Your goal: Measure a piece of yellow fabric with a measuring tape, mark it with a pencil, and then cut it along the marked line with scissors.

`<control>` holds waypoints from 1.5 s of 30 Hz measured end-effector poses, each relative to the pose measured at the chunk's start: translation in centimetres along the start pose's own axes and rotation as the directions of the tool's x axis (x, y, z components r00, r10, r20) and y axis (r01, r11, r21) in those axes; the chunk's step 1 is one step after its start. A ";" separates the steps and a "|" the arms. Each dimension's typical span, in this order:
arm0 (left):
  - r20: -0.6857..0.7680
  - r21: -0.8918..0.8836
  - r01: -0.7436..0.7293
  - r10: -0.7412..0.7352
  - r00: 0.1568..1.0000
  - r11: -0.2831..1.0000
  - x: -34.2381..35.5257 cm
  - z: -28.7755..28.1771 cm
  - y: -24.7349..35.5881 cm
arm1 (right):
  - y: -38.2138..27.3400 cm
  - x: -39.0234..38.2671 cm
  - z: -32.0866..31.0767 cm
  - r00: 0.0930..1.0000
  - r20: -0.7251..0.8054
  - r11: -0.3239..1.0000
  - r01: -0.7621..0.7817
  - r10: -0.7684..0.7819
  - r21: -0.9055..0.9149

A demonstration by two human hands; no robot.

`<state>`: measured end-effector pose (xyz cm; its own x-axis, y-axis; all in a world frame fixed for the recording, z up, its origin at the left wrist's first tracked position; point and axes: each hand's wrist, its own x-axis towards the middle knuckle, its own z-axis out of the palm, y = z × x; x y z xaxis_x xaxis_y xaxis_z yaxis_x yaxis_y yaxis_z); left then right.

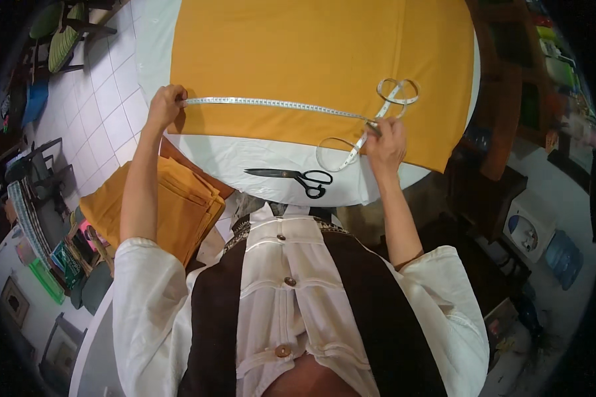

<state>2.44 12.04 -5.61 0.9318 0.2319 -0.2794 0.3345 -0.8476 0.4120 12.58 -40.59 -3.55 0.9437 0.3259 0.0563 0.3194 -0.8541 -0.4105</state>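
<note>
A mustard-yellow fabric lies spread over the table. Across its near part runs a white measuring tape, stretched nearly straight between my hands. My left hand pinches one end of the tape at the fabric's left edge. Further right, my right hand closes on the tape near the fabric's front edge; a small dark item shows at its fingers, too small to name. Loose loops of tape curl above and below this hand. Black-handled fabric scissors rest between my hands and body, blades pointing left.
White cloth covers the table under the fabric. Folded yellow fabric is stacked at my left, beside the table. Chairs stand on the tiled floor at far left. A water dispenser and a blue water jug are on the right.
</note>
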 end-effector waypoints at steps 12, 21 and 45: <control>0.089 0.065 0.007 -0.013 0.996 0.998 0.3 -0.5 0.9 | -0.1 -5.4 1.7 0.925 0.216 0.897 -0.363 0.313 0.253; 0.061 0.091 0.025 -0.030 0.998 0.996 -0.1 -0.5 0.8 | 11.4 -0.2 -11.7 0.927 -0.111 0.929 -0.366 0.357 -0.063; -0.372 -0.232 0.250 -0.323 0.870 0.940 -4.3 2.8 -1.3 | -2.2 4.2 1.0 0.945 0.305 0.993 0.116 -0.120 0.030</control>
<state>-2.42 10.81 -7.37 0.7555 0.6530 -0.0538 0.5800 -0.6282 0.5186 15.78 -36.89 -3.35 0.8274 0.5336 -0.1749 0.4242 -0.7981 -0.4280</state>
